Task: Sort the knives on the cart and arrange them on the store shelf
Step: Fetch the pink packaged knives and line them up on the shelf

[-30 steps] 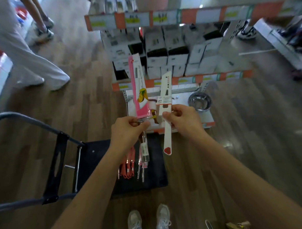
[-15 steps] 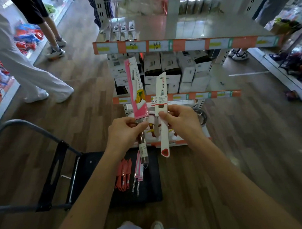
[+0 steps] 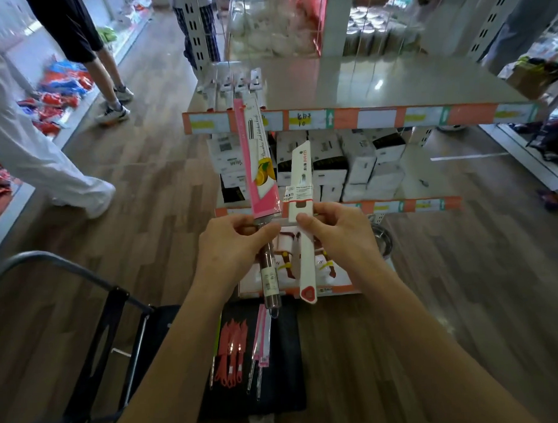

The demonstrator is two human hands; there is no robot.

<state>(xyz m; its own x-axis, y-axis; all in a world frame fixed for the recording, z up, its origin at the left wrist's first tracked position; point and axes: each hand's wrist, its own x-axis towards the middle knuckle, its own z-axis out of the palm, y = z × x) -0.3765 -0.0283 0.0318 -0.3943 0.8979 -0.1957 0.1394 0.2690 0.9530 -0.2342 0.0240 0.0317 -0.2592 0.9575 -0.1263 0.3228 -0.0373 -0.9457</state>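
I'm pinching the pink-sleeved knife (image 3: 258, 167) in my left hand (image 3: 231, 246) and the white knife (image 3: 300, 191) in my right hand (image 3: 338, 237), both upright over the cart (image 3: 287, 385) (light, stiff, probably slick sleeves, so I'm gripping where handle meets blade).

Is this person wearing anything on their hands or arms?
No. The left hand and right hand are bare: no gloves or rings show. The left forearm and right forearm are bare too, with no sleeve, watch or bracelet in view.
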